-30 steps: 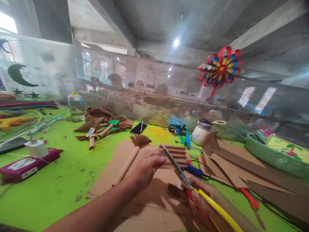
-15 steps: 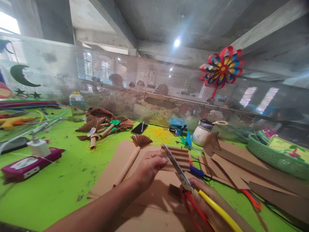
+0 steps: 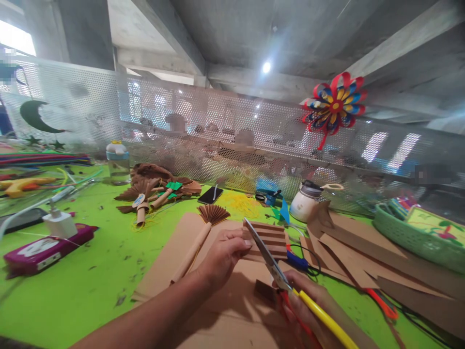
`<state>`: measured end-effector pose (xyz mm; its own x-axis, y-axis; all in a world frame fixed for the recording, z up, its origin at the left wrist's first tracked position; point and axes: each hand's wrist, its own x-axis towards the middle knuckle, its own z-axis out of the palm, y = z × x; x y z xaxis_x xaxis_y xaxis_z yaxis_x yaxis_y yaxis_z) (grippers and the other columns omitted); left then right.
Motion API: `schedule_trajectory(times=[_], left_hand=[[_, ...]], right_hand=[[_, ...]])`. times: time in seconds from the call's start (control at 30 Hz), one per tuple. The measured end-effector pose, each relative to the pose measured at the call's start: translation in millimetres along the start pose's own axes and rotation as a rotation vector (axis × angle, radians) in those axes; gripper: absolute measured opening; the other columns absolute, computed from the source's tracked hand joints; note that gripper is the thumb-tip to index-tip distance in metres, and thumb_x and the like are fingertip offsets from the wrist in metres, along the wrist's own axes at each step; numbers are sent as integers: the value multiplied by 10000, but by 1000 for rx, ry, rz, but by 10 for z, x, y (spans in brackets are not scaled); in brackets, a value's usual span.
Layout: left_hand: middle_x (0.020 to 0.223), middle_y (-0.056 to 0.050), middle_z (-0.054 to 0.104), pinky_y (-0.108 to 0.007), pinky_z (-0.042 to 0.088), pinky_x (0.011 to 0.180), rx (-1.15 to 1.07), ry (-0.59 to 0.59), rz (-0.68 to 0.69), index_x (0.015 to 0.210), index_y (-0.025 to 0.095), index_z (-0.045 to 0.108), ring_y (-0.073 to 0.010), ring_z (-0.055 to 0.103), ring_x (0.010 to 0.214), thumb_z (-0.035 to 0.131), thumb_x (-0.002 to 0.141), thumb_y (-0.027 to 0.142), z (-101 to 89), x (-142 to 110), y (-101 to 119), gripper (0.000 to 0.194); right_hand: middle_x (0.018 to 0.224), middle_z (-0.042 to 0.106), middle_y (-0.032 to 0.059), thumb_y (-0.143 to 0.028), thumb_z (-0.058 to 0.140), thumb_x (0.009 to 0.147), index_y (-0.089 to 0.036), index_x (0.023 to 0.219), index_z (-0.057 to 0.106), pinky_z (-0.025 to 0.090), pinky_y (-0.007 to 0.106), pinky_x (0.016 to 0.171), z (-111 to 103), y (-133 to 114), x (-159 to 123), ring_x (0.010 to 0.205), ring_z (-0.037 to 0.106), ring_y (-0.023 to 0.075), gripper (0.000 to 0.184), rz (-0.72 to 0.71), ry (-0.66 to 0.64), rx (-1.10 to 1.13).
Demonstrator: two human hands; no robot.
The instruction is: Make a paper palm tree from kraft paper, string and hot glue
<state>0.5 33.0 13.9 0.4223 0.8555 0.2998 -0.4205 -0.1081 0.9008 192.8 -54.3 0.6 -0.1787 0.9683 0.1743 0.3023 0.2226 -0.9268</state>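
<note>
My left hand (image 3: 225,254) pinches the left end of a pleated piece of brown paper (image 3: 269,238). In my right hand (image 3: 305,293) are scissors (image 3: 267,254) with one yellow and one red handle; their blades point up and left, the tips close to my left fingers at the paper's upper left corner. Both hands are above flat brown paper sheets (image 3: 225,320). Left of my left hand lies a rolled paper tube (image 3: 192,252) topped by a small pleated fan (image 3: 213,214). A small dark brown paper piece (image 3: 265,292) rests below the pleated paper.
Several brown paper sheets (image 3: 363,242) and a green basket (image 3: 410,237) are at right. A white jar (image 3: 306,201), phone (image 3: 210,195), yellow shreds (image 3: 241,203), finished paper fans (image 3: 145,196) and a clear bottle (image 3: 118,165) stand behind. At left is a purple power strip (image 3: 51,249).
The view has shifted very slightly. The scissor handles have drawn a little closer together, and the blades look more nearly closed. My left hand keeps its pinch on the pleated paper.
</note>
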Motion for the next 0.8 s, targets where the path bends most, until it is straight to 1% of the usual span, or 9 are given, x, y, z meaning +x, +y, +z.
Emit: schedule_trajectory(times=[0.1,0.27,0.37,0.47,0.53,0.6,0.67,0.73,0.8], left_hand=[[549,-5,515,-308,387,693,-36,22,5,505,164,529,-133,450,590,571,655,188,2,-2,-6,158],[607,-40,587,-318,399,719,-118,8,-18,545,153,597,-152,485,629,583,639,177,38,-12,30,98],[613,-42,596,-314,398,723,-138,0,-18,552,146,616,-151,494,636,583,638,172,51,-15,46,96],[630,-38,587,-296,387,715,-157,-3,-24,595,130,639,-140,484,641,573,628,161,55,-12,49,80],[567,-4,508,-264,358,647,-158,14,-13,533,134,585,-109,414,582,570,613,149,55,-8,46,83],[502,40,374,-244,298,565,-155,35,3,445,158,458,-84,299,523,570,597,137,54,-3,41,191],[492,62,278,-243,243,524,-150,44,8,426,181,345,-77,215,508,569,590,135,50,2,36,282],[497,68,245,-248,215,513,-141,45,13,442,192,296,-79,183,511,565,592,139,45,5,30,312],[497,67,243,-256,201,511,-128,38,16,452,196,289,-83,172,515,561,599,146,39,6,24,313]], right_hand=[[627,552,24,-678,524,785,-189,889,666,472,245,529,30,3,-9,579,541,158,520,3,12,-8],[549,493,-1,-687,515,783,-184,879,653,426,211,432,93,-12,-36,491,495,130,530,37,26,4],[545,483,-3,-688,516,780,-182,872,655,411,207,426,96,29,-18,496,484,130,533,24,41,-16],[579,499,4,-702,516,767,-187,835,651,394,211,447,79,119,20,529,468,131,537,-22,61,-56],[594,499,0,-711,511,763,-188,821,643,376,218,473,71,169,36,539,440,124,542,-49,67,-78],[606,494,-5,-714,499,767,-185,829,635,352,226,496,70,181,35,539,412,115,550,-57,68,-84],[602,472,-14,-710,485,778,-180,838,622,307,225,484,79,144,17,522,376,105,550,-38,63,-81],[590,440,-25,-703,479,785,-176,842,611,255,223,462,92,76,-6,504,334,95,546,-13,55,-74],[576,397,-40,-690,483,790,-172,849,605,222,226,459,105,9,-24,493,297,88,536,4,49,-58]])
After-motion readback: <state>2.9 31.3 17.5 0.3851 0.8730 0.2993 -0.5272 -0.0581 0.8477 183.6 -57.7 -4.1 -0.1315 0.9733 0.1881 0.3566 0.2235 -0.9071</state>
